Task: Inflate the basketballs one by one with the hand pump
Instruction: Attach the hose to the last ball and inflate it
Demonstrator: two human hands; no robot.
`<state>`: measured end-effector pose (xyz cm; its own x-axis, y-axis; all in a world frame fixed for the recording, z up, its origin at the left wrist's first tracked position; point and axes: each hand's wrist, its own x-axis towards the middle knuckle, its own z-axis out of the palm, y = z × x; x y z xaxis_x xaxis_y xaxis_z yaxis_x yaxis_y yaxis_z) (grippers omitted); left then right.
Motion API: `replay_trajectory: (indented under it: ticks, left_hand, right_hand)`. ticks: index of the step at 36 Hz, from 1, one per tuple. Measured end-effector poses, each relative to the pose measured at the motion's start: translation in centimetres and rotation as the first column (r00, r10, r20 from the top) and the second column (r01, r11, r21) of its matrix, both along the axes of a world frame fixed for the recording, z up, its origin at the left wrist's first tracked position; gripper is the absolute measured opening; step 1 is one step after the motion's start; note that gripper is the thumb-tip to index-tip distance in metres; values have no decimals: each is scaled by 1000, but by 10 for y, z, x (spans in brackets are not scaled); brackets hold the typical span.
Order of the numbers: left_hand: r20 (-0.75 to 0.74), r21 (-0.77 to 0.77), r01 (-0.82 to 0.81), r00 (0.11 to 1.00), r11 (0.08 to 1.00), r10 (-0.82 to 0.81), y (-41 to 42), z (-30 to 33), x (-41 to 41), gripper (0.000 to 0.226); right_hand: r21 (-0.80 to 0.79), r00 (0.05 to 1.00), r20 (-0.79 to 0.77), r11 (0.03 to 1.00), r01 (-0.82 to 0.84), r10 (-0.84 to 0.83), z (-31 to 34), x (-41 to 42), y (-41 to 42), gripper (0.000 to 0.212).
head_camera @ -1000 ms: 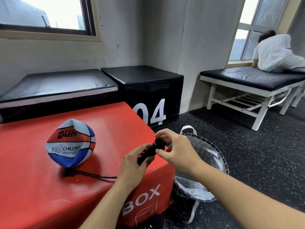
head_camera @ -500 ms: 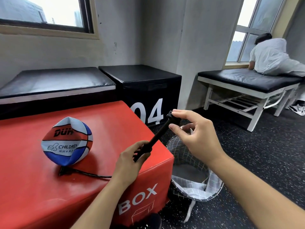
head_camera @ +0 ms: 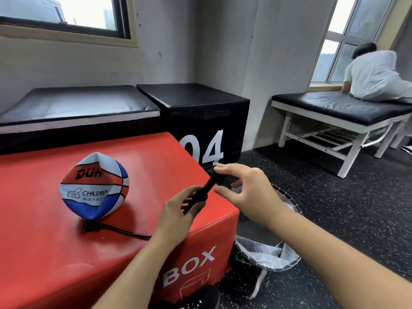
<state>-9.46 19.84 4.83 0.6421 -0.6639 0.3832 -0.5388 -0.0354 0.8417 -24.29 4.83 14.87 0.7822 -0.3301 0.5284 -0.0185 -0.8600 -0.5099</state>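
A partly flat red, white and blue basketball marked CHILDREN sits on the red padded box. A thin black hose runs from under the ball toward my left hand. That hand grips the barrel of the black hand pump above the box's right corner. My right hand pinches the pump's handle end between forefinger and thumb. The pump's rod slants up to the right and is only partly drawn out.
A black box marked 04 and a black padded bench stand behind the red box. A mesh basket lies on the dark floor on the right. Farther right, a person in white leans on a white-framed couch by the window.
The pump handle was drawn out half a second ago. Now my right hand has pushed it partly back toward my left hand. The ball has not moved.
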Motion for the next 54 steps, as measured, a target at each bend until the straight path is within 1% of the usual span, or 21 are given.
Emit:
replay_trajectory:
  ticks: [11, 13, 17, 22, 25, 32, 36, 38, 41, 43, 44, 47, 48, 51, 54]
  left_hand:
    - [10, -5, -1, 1000, 1000, 1, -1, -1, -4, 42]
    - [15, 9, 3, 1000, 1000, -3, -1, -1, -6, 40]
    - [45, 61, 2, 999, 998, -5, 0, -2, -12, 39]
    - [80, 94, -5, 997, 996, -3, -1, -2, -19, 39]
    - [88, 96, -11, 996, 995, 3, -2, -2, -19, 39]
    - [70, 102, -16, 998, 995, 9, -3, -1, -17, 38]
    - [57, 95, -11, 998, 995, 5, -2, 1, -18, 37]
    - [57, 90, -9, 998, 996, 4, -2, 1, -18, 37]
    - [48, 76, -8, 999, 997, 4, -3, 2, -16, 38]
    - [35, 59, -9, 999, 998, 7, -4, 2, -14, 38]
    - [28, 49, -12, 1000, 999, 11, -4, 2, -13, 38]
    - [3, 11, -30, 1000, 999, 30, -4, 2, -8, 39]
    - [-3, -4, -35, 999, 999, 35, -5, 1, -7, 40]
    - [-11, -22, -32, 999, 999, 32, -5, -2, -2, 42]
    - [-16, -17, -15, 1000, 1000, 14, -5, -5, 1, 50]
  right_hand:
    - [2, 986, -163, 999, -40, 40, -27, 10, 3, 45]
    - [25, 987, -159, 999, -34, 38, -29, 9, 4, 42]
    - [20, 988, -155, 1000, 5, -2, -30, 6, 7, 28]
    - [62, 989, -150, 998, 7, 2, -27, -2, 4, 30]
    - [76, 996, -89, 997, 6, 1, -23, -9, 1, 30]
    - [155, 989, 137, 987, 35, -57, 6, -32, -7, 27]
    - [245, 964, 246, 969, 42, -104, 21, -44, -15, 26]
    - [260, 951, 279, 964, 60, -134, 26, -47, -15, 27]
    - [234, 945, 290, 968, 87, -154, 25, -47, -13, 27]
    - [199, 952, 270, 976, 90, -143, 24, -43, -11, 31]
    - [174, 961, 244, 981, 89, -130, 23, -41, -10, 36]
    - [102, 988, 139, 993, 55, -69, 20, -31, -6, 59]
    - [84, 992, 110, 995, 44, -54, 20, -28, -5, 64]
    - [63, 998, 58, 998, 18, -22, 19, -18, 1, 67]
    - [50, 999, 29, 999, -16, 15, 15, -10, 4, 66]
